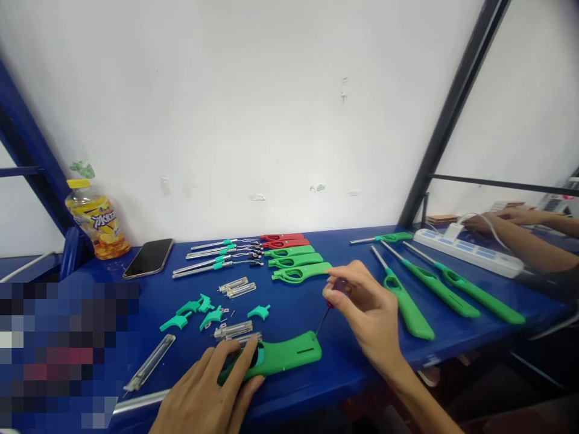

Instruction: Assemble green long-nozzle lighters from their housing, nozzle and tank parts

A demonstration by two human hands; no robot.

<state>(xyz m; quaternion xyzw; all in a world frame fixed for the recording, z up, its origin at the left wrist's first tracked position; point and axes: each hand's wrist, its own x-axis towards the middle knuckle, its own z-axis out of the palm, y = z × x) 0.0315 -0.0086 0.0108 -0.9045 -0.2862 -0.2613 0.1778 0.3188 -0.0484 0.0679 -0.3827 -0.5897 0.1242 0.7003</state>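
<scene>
My left hand [210,386] is closed around the front of a green gas lighter [289,354] lying on the blue table; its metal tube [145,401] sticks out to the left below my hand. Between finger and thumb, my right hand [366,313] grips a screwdriver [335,294] with a dark red handle. The screwdriver's tip meets the butt end of the lighter's handle. Beside my left hand lie clear gas tanks [233,330] and teal triggers [212,317], with tiny metal bits among them. Another clear tank [151,361] lies at the left.
Red and green handle shells [301,274] and metal tubes with wires [199,268] lie at the back. Several whole green lighters [409,310] are at right, near a white power strip [470,252]. A phone [149,258] and a bottle [97,223] stand left. Another person's arm [520,241] shows far right.
</scene>
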